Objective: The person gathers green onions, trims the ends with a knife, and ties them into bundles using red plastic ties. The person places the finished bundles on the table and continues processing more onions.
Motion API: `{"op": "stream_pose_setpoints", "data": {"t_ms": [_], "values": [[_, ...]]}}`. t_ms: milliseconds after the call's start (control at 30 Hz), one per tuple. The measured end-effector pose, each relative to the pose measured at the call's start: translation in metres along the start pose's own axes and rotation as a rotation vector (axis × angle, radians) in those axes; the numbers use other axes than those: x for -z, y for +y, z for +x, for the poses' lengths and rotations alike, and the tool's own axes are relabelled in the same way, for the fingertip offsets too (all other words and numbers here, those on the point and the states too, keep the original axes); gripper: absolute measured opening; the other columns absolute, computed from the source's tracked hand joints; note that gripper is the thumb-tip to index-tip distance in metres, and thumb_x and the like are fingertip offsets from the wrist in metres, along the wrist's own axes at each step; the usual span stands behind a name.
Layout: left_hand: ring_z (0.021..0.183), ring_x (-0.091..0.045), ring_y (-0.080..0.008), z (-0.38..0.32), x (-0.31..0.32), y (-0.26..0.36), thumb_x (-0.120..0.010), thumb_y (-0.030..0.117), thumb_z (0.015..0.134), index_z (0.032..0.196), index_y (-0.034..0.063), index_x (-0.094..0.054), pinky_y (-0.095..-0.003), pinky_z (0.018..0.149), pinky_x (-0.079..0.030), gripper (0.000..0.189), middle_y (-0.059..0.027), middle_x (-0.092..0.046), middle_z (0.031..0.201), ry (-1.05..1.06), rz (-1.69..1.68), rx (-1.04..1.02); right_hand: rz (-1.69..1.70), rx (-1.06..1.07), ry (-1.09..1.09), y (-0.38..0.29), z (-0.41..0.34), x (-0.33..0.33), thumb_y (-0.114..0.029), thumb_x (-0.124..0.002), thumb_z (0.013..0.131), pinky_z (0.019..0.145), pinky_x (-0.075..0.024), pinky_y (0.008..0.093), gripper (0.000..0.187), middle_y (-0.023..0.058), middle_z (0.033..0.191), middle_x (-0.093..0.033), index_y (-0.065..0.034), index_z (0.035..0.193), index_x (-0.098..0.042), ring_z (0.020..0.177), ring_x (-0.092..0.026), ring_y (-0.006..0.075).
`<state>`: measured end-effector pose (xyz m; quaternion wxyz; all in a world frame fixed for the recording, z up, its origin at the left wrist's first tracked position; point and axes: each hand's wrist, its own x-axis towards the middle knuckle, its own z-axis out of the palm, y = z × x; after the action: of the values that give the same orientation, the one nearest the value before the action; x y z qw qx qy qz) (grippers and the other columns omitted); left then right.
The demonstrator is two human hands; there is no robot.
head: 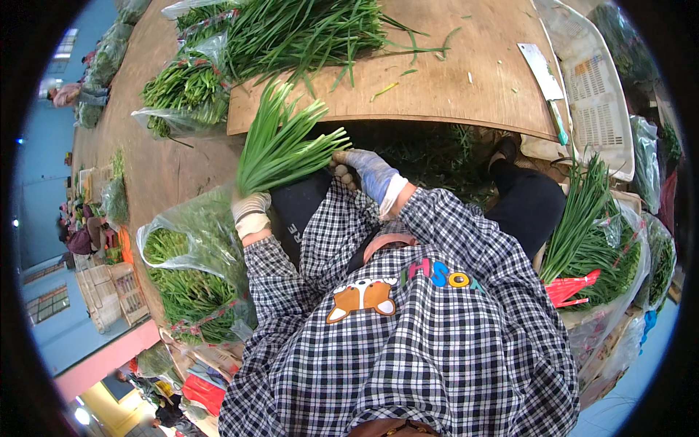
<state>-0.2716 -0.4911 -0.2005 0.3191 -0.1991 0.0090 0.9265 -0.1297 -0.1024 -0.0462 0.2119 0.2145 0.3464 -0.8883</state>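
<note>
My left hand [251,214], in a pale knit glove, is closed around the lower part of a bunch of green garlic chives [284,147], over my thigh. The stems fan out up and to the right. At the right side of the fan, my right hand [367,168], in a blue and white glove, has its fingertips at the stem ends; whether it pinches any is hard to tell. A wooden board [437,98] stands before me with a large pile of chives [306,38] and loose scraps. A cleaver [543,74] with a green and white handle lies at its right end.
Bagged chives [191,278] stand at my left, and more bundles [183,90] lie beyond. On my right are a white plastic crate [595,93], chives [579,224] in a bag and red plastic ties [572,288]. Cut leaves lie under the board. Other people are far off at left.
</note>
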Motion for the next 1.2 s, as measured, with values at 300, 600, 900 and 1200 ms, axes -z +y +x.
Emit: {"op": "stream_pose_setpoints", "data": {"t_ms": [300, 600, 900, 1200], "values": [[0.113, -0.054, -0.0288, -0.003, -0.033, -0.054, -0.038, 0.026, 0.095, 0.118, 0.0028, -0.057, -0.0420, 0.098, -0.041, 0.038, -0.0124, -0.058, 0.123, 0.450, 0.385, -0.554, -0.343, 0.005, 0.208, -0.035, -0.019, 0.054, -0.019, -0.062, 0.083, 0.046, -0.0404, 0.0259, 0.014, 0.0005, 0.062, -0.056, -0.0052, 0.079, -0.063, 0.051, -0.049, 0.0095], [0.112, -0.054, -0.0289, -0.002, -0.059, -0.074, -0.039, 0.027, 0.094, 0.117, 0.0030, -0.058, -0.0427, 0.098, -0.041, 0.038, -0.0124, -0.059, 0.123, 0.502, 0.453, -0.588, 0.131, -0.050, -0.061, -0.001, 0.009, 0.005, -0.023, -0.055, 0.089, 0.050, -0.0431, 0.0261, 0.017, -0.0019, 0.060, -0.050, -0.0071, 0.082, -0.057, 0.046, -0.042, 0.0089], [0.112, -0.054, -0.0290, -0.009, -0.056, -0.081, -0.040, 0.028, 0.094, 0.116, 0.0032, -0.058, -0.0434, 0.098, -0.041, 0.038, -0.0124, -0.059, 0.122, 0.545, 0.501, -0.629, -1.307, -0.047, 0.607, -0.045, -0.016, 0.091, -0.021, -0.061, 0.080, 0.068, -0.0489, 0.0385, 0.019, 0.0092, 0.085, -0.065, -0.0072, 0.094, -0.061, 0.080, -0.064, 0.0249], [0.111, -0.055, -0.0291, -0.002, -0.081, -0.094, -0.041, 0.028, 0.093, 0.115, 0.0034, -0.059, -0.0441, 0.098, -0.041, 0.038, -0.0125, -0.059, 0.122, 0.641, 0.624, -0.654, -0.378, 0.165, -0.123, 0.005, 0.020, 0.032, -0.019, -0.066, 0.082, 0.065, -0.0473, 0.0250, 0.037, 0.0055, 0.099, -0.064, -0.0043, 0.114, -0.056, 0.081, -0.058, 0.0107]]}}
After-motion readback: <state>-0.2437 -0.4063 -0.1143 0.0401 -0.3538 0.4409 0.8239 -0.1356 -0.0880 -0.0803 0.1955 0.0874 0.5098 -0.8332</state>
